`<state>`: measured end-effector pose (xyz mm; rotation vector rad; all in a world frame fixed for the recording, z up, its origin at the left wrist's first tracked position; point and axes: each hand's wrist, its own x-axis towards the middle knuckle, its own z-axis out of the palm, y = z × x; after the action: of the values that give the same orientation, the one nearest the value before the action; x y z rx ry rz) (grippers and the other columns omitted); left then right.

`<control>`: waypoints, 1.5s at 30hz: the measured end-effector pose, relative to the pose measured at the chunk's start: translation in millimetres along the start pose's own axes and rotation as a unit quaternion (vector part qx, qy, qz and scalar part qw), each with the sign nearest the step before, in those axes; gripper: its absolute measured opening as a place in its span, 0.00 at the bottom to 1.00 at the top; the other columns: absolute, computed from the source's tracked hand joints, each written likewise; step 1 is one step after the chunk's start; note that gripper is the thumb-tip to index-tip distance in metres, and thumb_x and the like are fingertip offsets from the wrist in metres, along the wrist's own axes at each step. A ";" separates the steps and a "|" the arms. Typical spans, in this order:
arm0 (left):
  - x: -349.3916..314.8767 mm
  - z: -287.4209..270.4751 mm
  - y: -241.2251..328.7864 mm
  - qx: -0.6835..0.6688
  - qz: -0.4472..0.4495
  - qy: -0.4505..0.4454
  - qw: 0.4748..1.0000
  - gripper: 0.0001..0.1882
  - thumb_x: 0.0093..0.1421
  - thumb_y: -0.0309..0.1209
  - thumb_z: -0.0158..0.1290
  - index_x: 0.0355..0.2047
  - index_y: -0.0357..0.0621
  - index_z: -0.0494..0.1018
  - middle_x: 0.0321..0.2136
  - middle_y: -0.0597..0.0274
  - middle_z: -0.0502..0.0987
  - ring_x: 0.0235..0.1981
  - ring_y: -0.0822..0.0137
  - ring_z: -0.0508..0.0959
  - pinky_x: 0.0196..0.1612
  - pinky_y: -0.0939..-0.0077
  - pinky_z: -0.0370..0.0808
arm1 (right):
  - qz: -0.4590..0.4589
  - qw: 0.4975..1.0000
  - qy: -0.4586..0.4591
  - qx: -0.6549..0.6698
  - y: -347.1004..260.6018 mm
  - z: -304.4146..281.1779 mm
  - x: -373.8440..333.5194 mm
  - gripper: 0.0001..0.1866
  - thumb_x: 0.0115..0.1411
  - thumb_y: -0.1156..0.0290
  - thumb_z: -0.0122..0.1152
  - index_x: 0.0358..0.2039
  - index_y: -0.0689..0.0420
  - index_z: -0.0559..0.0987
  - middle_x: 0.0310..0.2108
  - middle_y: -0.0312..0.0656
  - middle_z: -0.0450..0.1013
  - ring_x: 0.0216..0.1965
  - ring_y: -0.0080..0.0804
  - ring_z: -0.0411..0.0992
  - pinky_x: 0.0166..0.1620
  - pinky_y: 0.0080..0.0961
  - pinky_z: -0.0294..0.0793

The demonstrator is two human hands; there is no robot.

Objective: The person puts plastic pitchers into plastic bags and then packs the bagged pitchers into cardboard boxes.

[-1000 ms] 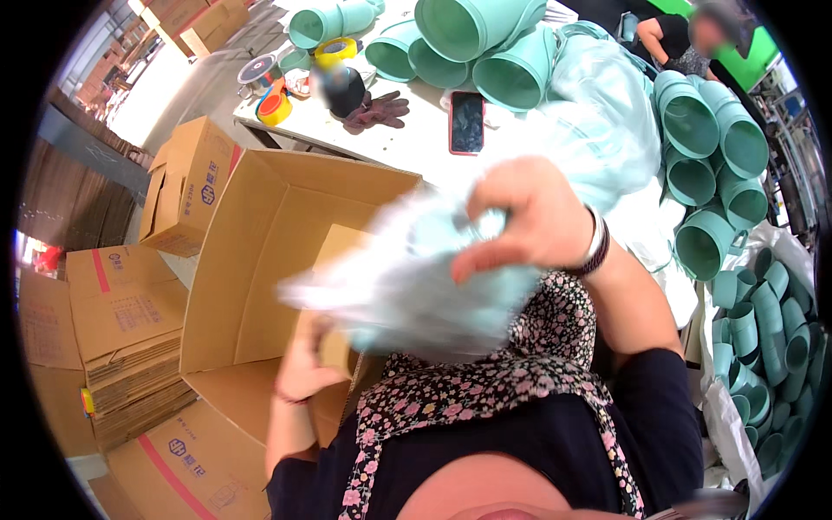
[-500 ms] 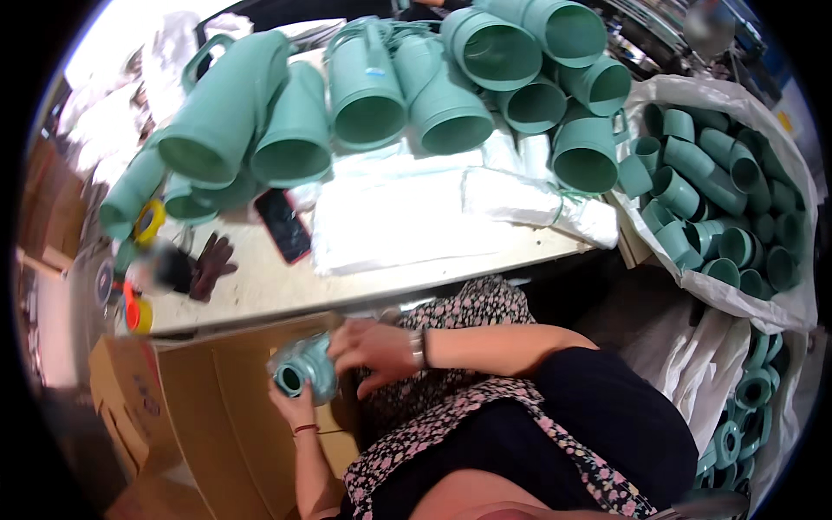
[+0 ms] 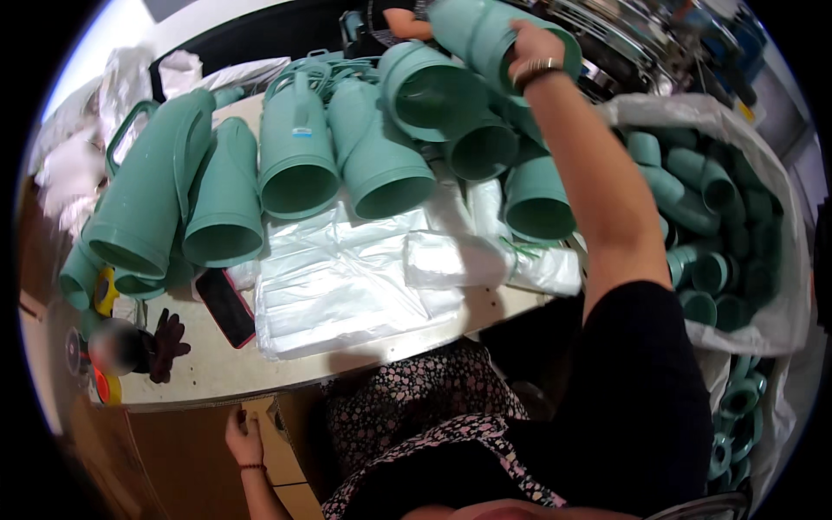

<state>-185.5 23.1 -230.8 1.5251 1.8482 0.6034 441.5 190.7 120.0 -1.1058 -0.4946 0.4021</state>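
Observation:
My right hand reaches to the back right of the table, its fingers closed over the rim of a green plastic jug body on top of the pile. Below it lie more jug bodies, one with its round mouth turned toward me. Low at the left, my left hand is over an open cardboard box, fingers apart and nothing visible in them. Several other green jug bodies lie in a row on the table, open ends facing me.
White plastic bags lie flat on the table, with a phone, a dark glove and tape rolls to their left. At the right stand a white sack of green cups and a bag of green rings. Another person's arm shows at the back.
My right hand has gone from the green bottle-like piece up to the pile of jug bodies. That piece has left my left hand and is out of sight. The view has shifted.

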 end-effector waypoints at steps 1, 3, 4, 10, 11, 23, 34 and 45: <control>-3.6 -16.9 16.6 -0.037 0.026 0.038 0.998 0.20 0.53 0.24 0.52 0.48 0.34 0.67 0.45 0.50 0.71 0.49 0.60 0.69 0.51 0.69 0.65 | -0.060 0.995 -0.079 0.002 12.6 -29.5 -24.4 0.07 0.50 0.74 0.60 0.28 0.63 0.73 0.25 0.43 0.72 0.24 0.34 0.68 0.29 0.33 0.71; -9.8 -33.3 74.5 -0.100 0.154 0.107 0.977 0.17 0.56 0.23 0.48 0.47 0.33 0.67 0.44 0.52 0.71 0.47 0.63 0.69 0.51 0.71 0.64 | -0.131 0.978 -0.165 0.007 20.8 -107.0 -85.8 0.17 0.45 0.80 0.57 0.38 0.65 0.74 0.33 0.44 0.74 0.34 0.35 0.73 0.38 0.30 0.72; -15.5 -36.7 118.2 -0.127 0.248 0.143 0.950 0.16 0.58 0.23 0.45 0.47 0.32 0.67 0.44 0.53 0.70 0.47 0.64 0.68 0.51 0.70 0.64 | -0.088 0.987 -0.134 -0.017 7.5 -129.2 -124.3 0.15 0.41 0.81 0.53 0.33 0.64 0.77 0.29 0.39 0.75 0.30 0.27 0.71 0.35 0.24 0.69; -89.8 36.8 344.2 -0.350 0.675 0.021 0.649 0.25 0.61 0.41 0.39 0.49 0.32 0.63 0.44 0.42 0.69 0.48 0.51 0.68 0.58 0.51 0.55 | -0.458 0.675 -0.478 -0.326 -23.4 -233.3 -258.0 0.05 0.39 0.78 0.56 0.17 0.57 0.70 0.23 0.41 0.69 0.36 0.43 0.68 0.40 0.34 0.68; -111.8 65.3 354.1 -0.323 0.659 -0.190 0.652 0.22 0.60 0.41 0.40 0.43 0.32 0.67 0.35 0.48 0.70 0.41 0.55 0.70 0.57 0.51 0.56 | -0.469 0.639 -0.513 -0.330 -32.4 -255.3 -280.2 0.04 0.38 0.76 0.57 0.17 0.56 0.70 0.25 0.40 0.70 0.39 0.43 0.68 0.43 0.34 0.69; -34.3 91.2 330.7 -0.533 0.170 -0.201 0.804 0.16 0.60 0.42 0.41 0.38 0.42 0.67 0.30 0.52 0.75 0.34 0.61 0.75 0.42 0.64 0.74 | 0.237 0.358 0.237 -0.871 -214.7 -720.8 -421.7 0.21 0.56 0.70 0.43 0.51 0.50 0.68 0.49 0.51 0.68 0.50 0.48 0.67 0.52 0.39 0.66; -22.6 67.5 309.0 -0.533 0.142 -0.228 0.802 0.17 0.60 0.40 0.48 0.27 0.35 0.70 0.17 0.63 0.69 0.18 0.76 0.65 0.29 0.83 0.64 | 0.138 0.413 0.438 -0.787 -288.4 -741.5 -376.0 0.23 0.52 0.53 0.56 0.46 0.52 0.73 0.45 0.43 0.73 0.46 0.44 0.70 0.50 0.40 0.66; -65.8 98.8 360.5 -0.341 0.331 -0.442 0.761 0.30 0.51 0.35 0.51 0.55 0.41 0.61 0.56 0.54 0.61 0.59 0.57 0.57 0.58 0.66 0.56 | -0.540 0.456 0.242 -0.665 -307.5 -447.3 -279.7 0.14 0.58 0.63 0.56 0.37 0.61 0.78 0.35 0.37 0.77 0.38 0.25 0.73 0.43 0.18 0.70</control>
<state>136.0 30.5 -29.1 1.4942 0.2694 0.6008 483.3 -414.4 190.7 -1.9506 -0.8895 -1.7701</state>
